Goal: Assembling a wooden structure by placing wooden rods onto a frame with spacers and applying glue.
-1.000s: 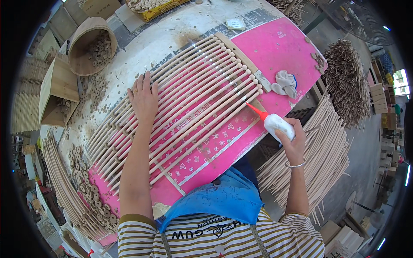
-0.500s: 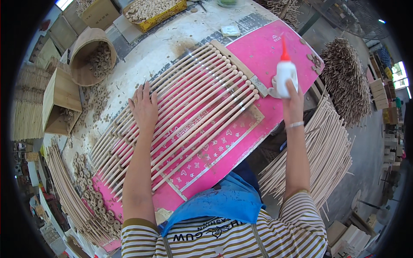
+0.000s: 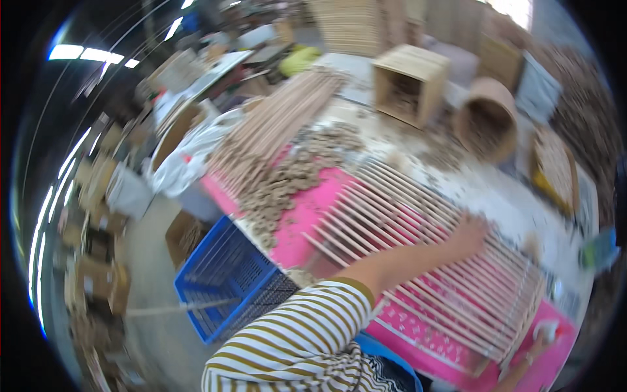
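Rods under left hand, loose rings nearby.

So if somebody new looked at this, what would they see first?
Probably the bright pink sheet reaching from the middle to the lower right, with pale wooden sticks side by side across it and the person's left hand on top. Next, maybe, the blue crate beside the table, left of the middle. Toward the top right, a square wooden box and a round tub stand out too.
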The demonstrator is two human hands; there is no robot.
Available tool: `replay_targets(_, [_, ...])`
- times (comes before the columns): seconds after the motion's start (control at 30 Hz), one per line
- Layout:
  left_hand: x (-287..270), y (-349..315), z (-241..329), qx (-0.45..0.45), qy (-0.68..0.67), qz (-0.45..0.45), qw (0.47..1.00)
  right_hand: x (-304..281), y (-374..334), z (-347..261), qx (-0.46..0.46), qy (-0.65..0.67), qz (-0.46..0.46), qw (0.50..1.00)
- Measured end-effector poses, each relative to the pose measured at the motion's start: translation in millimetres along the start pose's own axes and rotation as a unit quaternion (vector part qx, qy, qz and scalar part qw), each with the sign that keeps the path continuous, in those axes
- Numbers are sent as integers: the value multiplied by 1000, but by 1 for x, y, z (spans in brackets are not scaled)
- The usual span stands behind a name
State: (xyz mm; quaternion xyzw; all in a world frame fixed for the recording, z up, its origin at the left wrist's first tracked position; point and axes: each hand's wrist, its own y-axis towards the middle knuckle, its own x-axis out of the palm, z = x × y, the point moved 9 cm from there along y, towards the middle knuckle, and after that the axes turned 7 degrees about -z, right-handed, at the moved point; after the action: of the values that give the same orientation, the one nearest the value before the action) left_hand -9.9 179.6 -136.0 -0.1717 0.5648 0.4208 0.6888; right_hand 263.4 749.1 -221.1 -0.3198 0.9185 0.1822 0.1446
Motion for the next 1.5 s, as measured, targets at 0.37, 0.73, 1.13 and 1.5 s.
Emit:
replay_targets(0.37, [-182, -279, 2, 100, -56, 117, 987, 109, -206, -280, -113, -15, -96, 989])
replay_targets(0.73, [-166, -368, -40, 61, 14, 197, 978, 274, -415, -394, -75, 98, -449, 885])
replay_targets(1.13, [-171, -364, -38, 63, -12, 140, 988, 317, -512, -325, 67, 176, -680, 708])
replay_targets(1.5, [-246, -452, -55, -52, -164, 117, 978, 338, -450, -357, 72, 125, -553, 820])
